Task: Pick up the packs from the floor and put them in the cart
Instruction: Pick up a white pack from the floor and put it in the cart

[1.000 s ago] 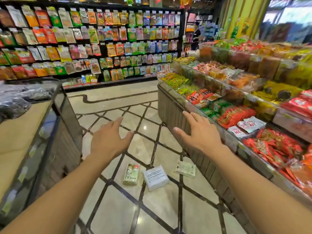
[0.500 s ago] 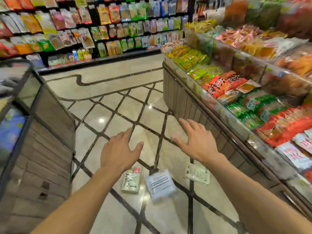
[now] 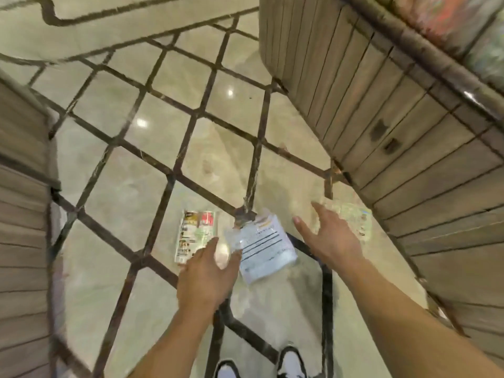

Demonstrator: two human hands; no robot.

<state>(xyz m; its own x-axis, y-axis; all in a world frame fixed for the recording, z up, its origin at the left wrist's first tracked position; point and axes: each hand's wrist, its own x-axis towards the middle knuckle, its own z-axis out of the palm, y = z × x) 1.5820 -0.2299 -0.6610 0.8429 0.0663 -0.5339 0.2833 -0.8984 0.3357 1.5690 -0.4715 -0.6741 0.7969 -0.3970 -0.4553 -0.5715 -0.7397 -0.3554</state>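
Three packs lie on the tiled floor. A narrow green-and-red pack (image 3: 195, 234) is on the left, a white pack with dark text lines (image 3: 266, 248) in the middle, a pale greenish pack (image 3: 354, 218) on the right. My left hand (image 3: 210, 271) hovers open over the lower end of the green-and-red pack and the white pack's left edge. My right hand (image 3: 331, 236) is open, fingers spread, between the white pack and the greenish one, partly covering the latter. Neither hand holds anything. No cart is in view.
A wood-slatted display counter (image 3: 395, 132) curves along the right. Another slatted counter (image 3: 24, 214) stands at the left edge. Glossy marble floor (image 3: 152, 165) with dark diagonal lines lies between. My black-and-white shoes (image 3: 291, 364) show at the bottom.
The view has tilted sharply down to the floor; the shelves have left the frame. Both hands have dropped closer to the packs, the left now over the green-and-red pack.
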